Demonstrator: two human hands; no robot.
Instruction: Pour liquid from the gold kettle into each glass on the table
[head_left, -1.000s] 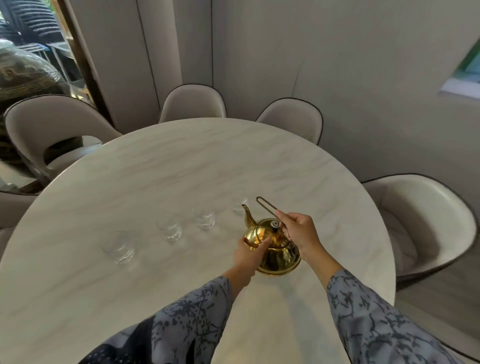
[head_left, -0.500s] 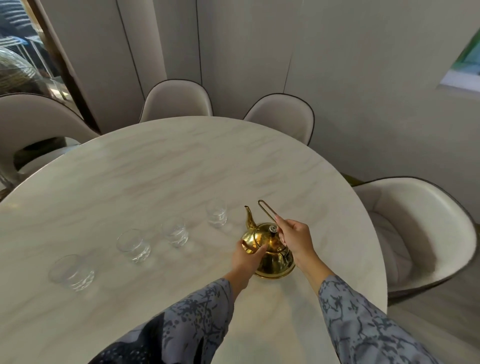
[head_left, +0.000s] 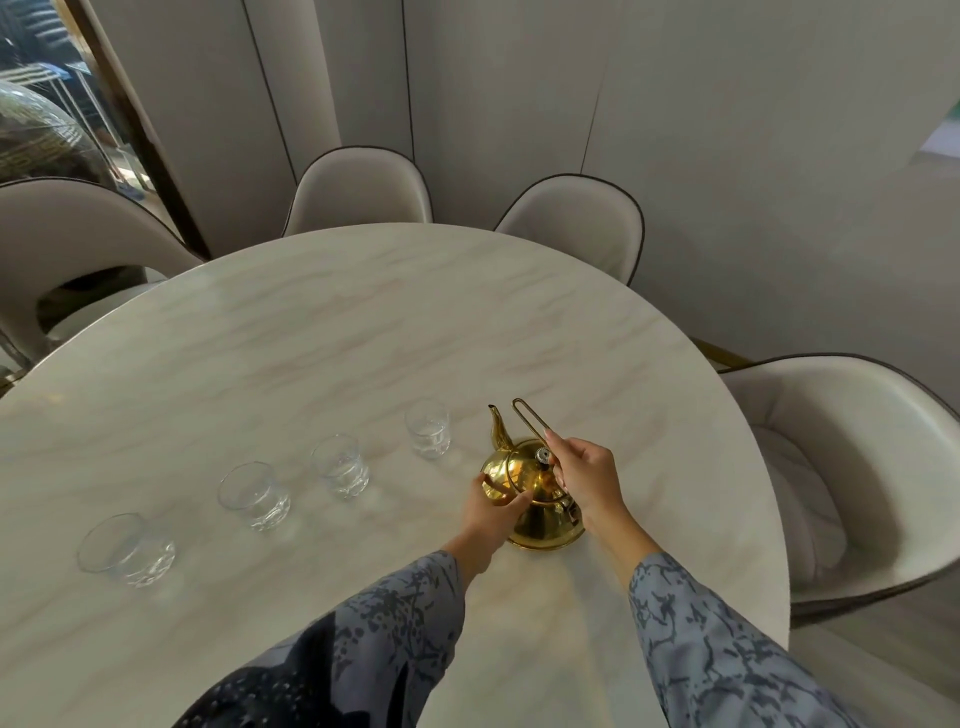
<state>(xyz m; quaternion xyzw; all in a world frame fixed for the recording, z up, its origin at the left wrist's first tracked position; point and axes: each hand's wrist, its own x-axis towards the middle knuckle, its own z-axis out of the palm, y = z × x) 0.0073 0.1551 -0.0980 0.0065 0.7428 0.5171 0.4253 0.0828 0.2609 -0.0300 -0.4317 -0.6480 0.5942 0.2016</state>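
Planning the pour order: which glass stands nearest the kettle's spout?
The rightmost glass of the four, just left of the gold kettle spout; the others trail away leftward.

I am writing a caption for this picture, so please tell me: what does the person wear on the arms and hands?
Both arms are covered by loose long sleeves of grey-blue cloth with an irregular dark pattern, like branches or marble veins. The left sleeve and the right sleeve end before the wrists. The left hand and the right hand are bare: no gloves, and no rings, watch or bracelet that I can see.
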